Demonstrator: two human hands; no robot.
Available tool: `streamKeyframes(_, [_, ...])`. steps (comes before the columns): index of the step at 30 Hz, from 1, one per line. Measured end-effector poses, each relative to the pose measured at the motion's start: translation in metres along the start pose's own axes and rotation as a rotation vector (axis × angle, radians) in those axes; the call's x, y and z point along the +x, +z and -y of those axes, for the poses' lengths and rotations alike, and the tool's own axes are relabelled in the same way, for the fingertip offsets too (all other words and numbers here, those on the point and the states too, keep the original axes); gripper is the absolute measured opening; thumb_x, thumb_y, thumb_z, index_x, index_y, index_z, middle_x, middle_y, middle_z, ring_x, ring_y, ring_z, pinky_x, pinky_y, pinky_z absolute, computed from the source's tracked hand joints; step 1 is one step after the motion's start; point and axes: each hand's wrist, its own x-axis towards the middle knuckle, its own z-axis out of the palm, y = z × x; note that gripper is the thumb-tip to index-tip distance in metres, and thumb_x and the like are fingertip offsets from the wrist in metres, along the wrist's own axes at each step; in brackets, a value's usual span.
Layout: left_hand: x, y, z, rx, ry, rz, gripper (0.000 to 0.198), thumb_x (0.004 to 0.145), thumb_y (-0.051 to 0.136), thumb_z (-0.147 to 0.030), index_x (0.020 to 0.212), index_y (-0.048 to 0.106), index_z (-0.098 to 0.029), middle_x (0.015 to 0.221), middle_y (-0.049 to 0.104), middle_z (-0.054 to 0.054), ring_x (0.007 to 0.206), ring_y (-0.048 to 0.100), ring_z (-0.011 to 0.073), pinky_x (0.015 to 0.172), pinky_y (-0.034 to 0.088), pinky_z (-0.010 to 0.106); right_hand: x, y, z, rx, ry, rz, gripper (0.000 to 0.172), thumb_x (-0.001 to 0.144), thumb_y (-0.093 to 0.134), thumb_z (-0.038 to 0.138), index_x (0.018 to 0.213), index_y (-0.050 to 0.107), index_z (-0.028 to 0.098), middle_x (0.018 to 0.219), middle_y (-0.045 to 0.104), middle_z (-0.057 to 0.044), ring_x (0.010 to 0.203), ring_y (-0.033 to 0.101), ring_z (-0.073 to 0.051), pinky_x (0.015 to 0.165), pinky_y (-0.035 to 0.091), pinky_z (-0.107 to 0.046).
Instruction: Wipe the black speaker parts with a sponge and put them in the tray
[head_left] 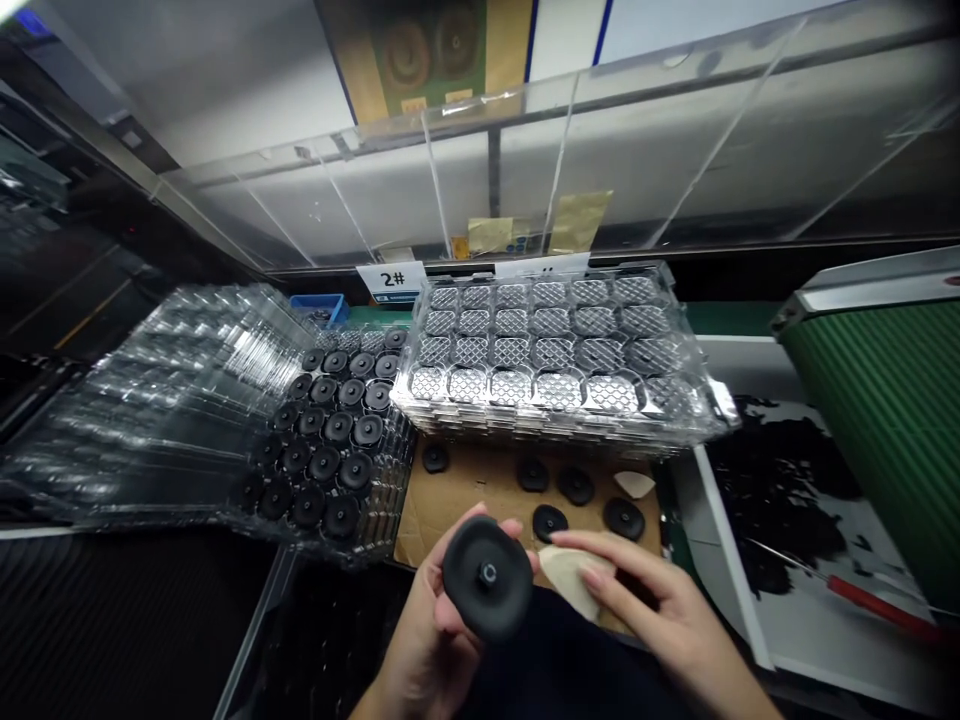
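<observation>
My left hand (429,615) holds up a black rubber disc (484,578) with a small metal stud at its centre. My right hand (645,590) pinches a cream cloth or paper wipe (571,580) close beside the disc's rim. Below them lies a brown cardboard sheet (465,505) bearing several similar black discs, and one black disc (550,521) sits just past my right fingers. A small cream scrap (634,484) lies on the cardboard too.
Stacked clear trays (551,345) stand beyond the cardboard, with a tray of black discs (330,430) to their left and clear trays (165,400) further left. To the right are a green belt (885,430), black scraps (780,490) and a red-handled tool (877,605).
</observation>
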Motion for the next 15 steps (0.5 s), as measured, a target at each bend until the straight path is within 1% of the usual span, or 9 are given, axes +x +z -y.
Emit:
streamKeyframes(2, [0.001,0.001,0.000,-0.013,-0.009,0.004,0.059,0.044,0.084,-0.036,0.100,0.070,-0.026,0.105,0.072,0.004,0.094,0.067,0.0234,0.084,0.050,0.028,-0.005,0.005,-0.010,0.034,0.109,-0.008,0.024,0.082,0.057,0.039,0.098,0.071,0.028,0.105,0.071,-0.001,0.100,0.064,-0.022,0.088,0.048,-0.030])
streamKeyframes(4, [0.002,0.002,0.003,-0.004,-0.016,0.015,0.060,0.043,0.084,-0.036,0.100,0.069,-0.026,0.106,0.072,0.004,0.095,0.066,0.0234,0.083,0.050,0.027,-0.007,0.007,-0.006,-0.013,0.082,-0.060,0.025,0.083,0.056,0.037,0.102,0.070,0.027,0.107,0.070,-0.002,0.101,0.064,-0.022,0.085,0.050,-0.028])
streamKeyframes(5, [0.003,0.002,0.005,0.009,-0.017,0.020,0.061,0.042,0.085,-0.036,0.100,0.069,-0.027,0.107,0.071,0.004,0.096,0.066,0.0237,0.083,0.049,0.027,-0.006,0.007,0.002,-0.049,0.015,-0.109,0.025,0.085,0.055,0.035,0.104,0.068,0.027,0.108,0.070,-0.003,0.099,0.064,-0.021,0.082,0.052,-0.027])
streamKeyframes(7, [0.004,0.003,0.009,0.050,-0.017,0.024,0.064,0.043,0.084,-0.037,0.104,0.067,-0.027,0.111,0.069,0.005,0.099,0.064,0.0245,0.086,0.048,0.029,-0.005,0.009,0.023,-0.118,-0.195,-0.205,0.026,0.086,0.054,0.029,0.110,0.063,0.026,0.105,0.070,-0.003,0.093,0.065,-0.019,0.074,0.052,-0.024])
streamKeyframes(10, [0.004,0.003,0.011,0.130,-0.003,0.042,0.066,0.044,0.083,-0.042,0.106,0.066,-0.025,0.110,0.069,0.007,0.105,0.060,0.0278,0.097,0.041,0.036,-0.004,0.020,0.054,-0.147,-0.623,-0.278,0.033,0.088,0.050,0.019,0.120,0.055,0.020,0.092,0.070,-0.005,0.076,0.064,-0.017,0.071,0.049,-0.028])
streamKeyframes(11, [0.005,0.003,0.010,0.153,0.006,0.041,0.064,0.045,0.083,-0.041,0.104,0.067,-0.025,0.107,0.070,0.007,0.105,0.060,0.0280,0.098,0.040,0.038,-0.003,0.024,0.061,-0.142,-0.744,-0.269,0.032,0.088,0.047,0.016,0.119,0.054,0.016,0.087,0.070,-0.005,0.072,0.063,-0.016,0.070,0.048,-0.029])
streamKeyframes(12, [0.005,0.002,0.009,0.166,0.020,0.031,0.060,0.046,0.083,-0.040,0.102,0.068,-0.025,0.105,0.070,0.007,0.104,0.060,0.0278,0.098,0.040,0.038,-0.003,0.028,0.066,-0.149,-0.817,-0.228,0.030,0.089,0.045,0.013,0.117,0.055,0.014,0.083,0.070,-0.005,0.069,0.062,-0.015,0.069,0.047,-0.029])
streamKeyframes(13, [0.005,0.001,0.007,0.166,0.036,0.012,0.058,0.047,0.083,-0.038,0.101,0.068,-0.025,0.105,0.070,0.006,0.101,0.062,0.0272,0.096,0.042,0.038,-0.003,0.030,0.070,-0.173,-0.830,-0.150,0.027,0.089,0.043,0.012,0.112,0.057,0.014,0.080,0.070,-0.004,0.068,0.061,-0.015,0.068,0.046,-0.029])
streamKeyframes(15, [0.005,-0.001,0.006,0.144,0.050,-0.031,0.057,0.048,0.083,-0.037,0.102,0.068,-0.029,0.109,0.069,0.004,0.100,0.062,0.0256,0.093,0.045,0.037,-0.001,0.032,0.074,-0.255,-0.738,0.038,0.023,0.088,0.044,0.010,0.102,0.061,0.017,0.079,0.069,-0.003,0.067,0.061,-0.014,0.063,0.046,-0.026])
